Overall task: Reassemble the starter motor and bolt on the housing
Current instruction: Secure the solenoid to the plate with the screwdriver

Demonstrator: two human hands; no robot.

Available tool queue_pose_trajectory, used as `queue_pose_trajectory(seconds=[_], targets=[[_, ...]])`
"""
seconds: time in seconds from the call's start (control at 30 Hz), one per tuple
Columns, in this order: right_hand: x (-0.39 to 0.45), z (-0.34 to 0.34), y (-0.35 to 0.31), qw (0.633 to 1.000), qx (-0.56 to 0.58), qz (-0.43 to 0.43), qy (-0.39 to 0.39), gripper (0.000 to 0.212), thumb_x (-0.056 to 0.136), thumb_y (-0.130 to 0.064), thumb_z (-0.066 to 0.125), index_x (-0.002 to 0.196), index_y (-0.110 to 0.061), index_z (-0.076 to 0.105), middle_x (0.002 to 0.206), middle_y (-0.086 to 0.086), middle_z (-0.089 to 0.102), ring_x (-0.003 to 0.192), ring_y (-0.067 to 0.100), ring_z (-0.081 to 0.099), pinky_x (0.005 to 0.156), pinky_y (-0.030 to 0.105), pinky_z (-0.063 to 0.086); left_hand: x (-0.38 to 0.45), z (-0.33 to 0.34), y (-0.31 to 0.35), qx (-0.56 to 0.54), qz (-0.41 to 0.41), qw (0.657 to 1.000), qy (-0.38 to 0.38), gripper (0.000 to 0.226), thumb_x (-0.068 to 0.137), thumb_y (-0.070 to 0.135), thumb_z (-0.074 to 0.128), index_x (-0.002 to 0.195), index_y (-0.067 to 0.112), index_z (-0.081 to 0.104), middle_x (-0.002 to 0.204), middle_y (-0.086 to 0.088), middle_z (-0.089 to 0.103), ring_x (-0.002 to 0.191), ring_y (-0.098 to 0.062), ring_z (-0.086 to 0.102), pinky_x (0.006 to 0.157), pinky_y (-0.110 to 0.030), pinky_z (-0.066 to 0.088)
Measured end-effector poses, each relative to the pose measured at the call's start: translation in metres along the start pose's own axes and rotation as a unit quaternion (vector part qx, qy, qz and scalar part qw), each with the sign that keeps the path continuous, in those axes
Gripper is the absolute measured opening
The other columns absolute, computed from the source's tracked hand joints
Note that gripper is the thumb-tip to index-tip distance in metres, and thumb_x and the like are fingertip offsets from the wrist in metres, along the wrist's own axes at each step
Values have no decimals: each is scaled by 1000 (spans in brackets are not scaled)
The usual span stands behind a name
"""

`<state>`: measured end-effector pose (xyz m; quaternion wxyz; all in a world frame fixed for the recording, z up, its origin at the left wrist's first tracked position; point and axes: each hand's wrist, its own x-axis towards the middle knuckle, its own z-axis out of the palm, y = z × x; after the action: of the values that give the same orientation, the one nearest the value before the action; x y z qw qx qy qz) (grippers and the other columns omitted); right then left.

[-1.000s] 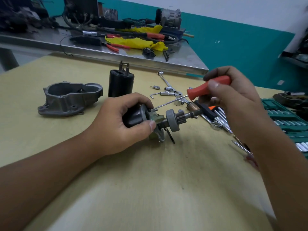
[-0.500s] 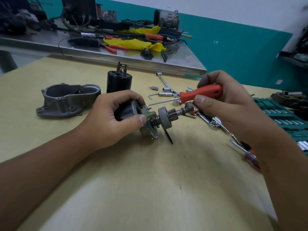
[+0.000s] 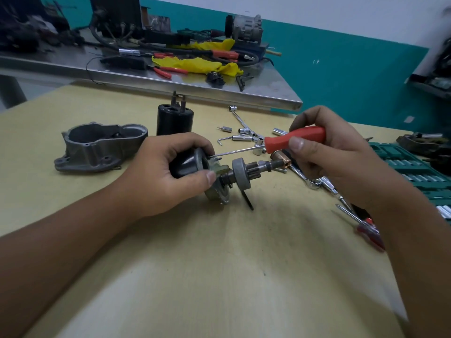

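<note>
My left hand [image 3: 168, 172] grips the black solenoid end of the starter assembly [image 3: 234, 173], which lies on its side on the yellow table with its pinion gear and shaft pointing right. My right hand [image 3: 324, 152] holds a red-handled screwdriver [image 3: 295, 140]; its thin shaft runs left and its tip meets the assembly just beside my left fingers. The grey aluminium housing [image 3: 97, 147] lies apart at the left. A black motor cylinder [image 3: 174, 119] stands upright behind my left hand.
Loose sockets, an extension bar and a hex key [image 3: 244, 135] lie behind the assembly. A wrench and other tools [image 3: 314, 182] sit under my right hand, a second red screwdriver [image 3: 366, 230] further right, and a green socket case [image 3: 410, 167] at the right edge. A cluttered steel bench [image 3: 170, 79] stands behind.
My right hand has lowered the screwdriver handle until the shaft lies almost level, with the tip staying at the assembly. My left hand keeps its grip.
</note>
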<state>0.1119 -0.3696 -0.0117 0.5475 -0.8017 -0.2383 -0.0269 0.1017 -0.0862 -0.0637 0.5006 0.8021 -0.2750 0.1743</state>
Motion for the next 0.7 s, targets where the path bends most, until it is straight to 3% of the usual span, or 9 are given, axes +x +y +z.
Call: queue_pose_trajectory(seconds=[0.07, 0.13, 0.23, 0.33, 0.43, 0.53, 0.6, 0.7], targets=[[-1, -4, 0, 1000, 16, 7, -13, 23, 84, -29, 72, 102, -31, 58, 72, -14, 63, 61, 5, 52, 51, 21, 43, 0, 0, 0, 9, 9, 1000, -9, 33, 76, 41, 70, 101, 18, 72, 84, 3, 68, 73, -14, 66, 62, -23, 53], [-1, -4, -1, 1000, -7, 8, -1, 25, 85, -36, 76, 101, -28, 58, 71, -9, 65, 60, 8, 51, 50, 22, 44, -1, 0, 0, 19, 17, 1000, -13, 32, 77, 41, 70, 101, 20, 71, 85, 3, 68, 75, -16, 66, 63, -22, 53], [1, 0, -1, 997, -74, 17, 16, 32, 84, -50, 59, 92, -19, 60, 59, -2, 61, 52, 9, 48, 45, 20, 39, 0, 1, 0, 16, 17, 1000, -4, 31, 76, 41, 69, 99, 21, 71, 83, 5, 66, 73, -12, 64, 62, -19, 49], [2, 3, 3, 994, -103, 24, 11, 37, 90, -59, 55, 82, -24, 60, 55, -3, 57, 45, 4, 45, 41, 15, 35, 1, 0, -1, 12, 12, 1000, 1, 33, 76, 41, 68, 99, 17, 72, 81, 4, 66, 71, -11, 63, 62, -20, 50], [1, 0, 5, 999, -27, 38, -15, 18, 88, -42, 67, 95, -28, 59, 61, -11, 57, 50, 6, 44, 45, 19, 37, 1, -4, -1, 27, 22, 999, -11, 33, 77, 39, 69, 101, 16, 72, 84, 6, 67, 75, -14, 66, 63, -19, 52], [1, -2, 5, 999, -6, 37, -21, 24, 84, -30, 74, 101, -23, 59, 66, -13, 59, 53, 6, 45, 46, 22, 39, 2, -6, -1, 39, 34, 999, -15, 33, 78, 38, 69, 101, 15, 72, 83, 5, 66, 76, -15, 65, 63, -23, 54], [0, 0, 2, 999, -15, 42, -17, 26, 86, -35, 76, 100, -20, 60, 62, -11, 58, 51, 4, 45, 45, 20, 39, 1, -5, -1, 39, 34, 999, -13, 34, 78, 39, 69, 101, 15, 72, 83, 4, 67, 75, -15, 65, 63, -24, 54], [0, 3, 1, 998, -39, 56, -14, 42, 83, -48, 60, 95, -8, 59, 58, -2, 52, 49, 8, 43, 44, 20, 36, 1, -7, -1, 44, 37, 998, -13, 35, 77, 39, 69, 101, 14, 72, 84, 2, 67, 75, -15, 65, 62, -25, 53]])
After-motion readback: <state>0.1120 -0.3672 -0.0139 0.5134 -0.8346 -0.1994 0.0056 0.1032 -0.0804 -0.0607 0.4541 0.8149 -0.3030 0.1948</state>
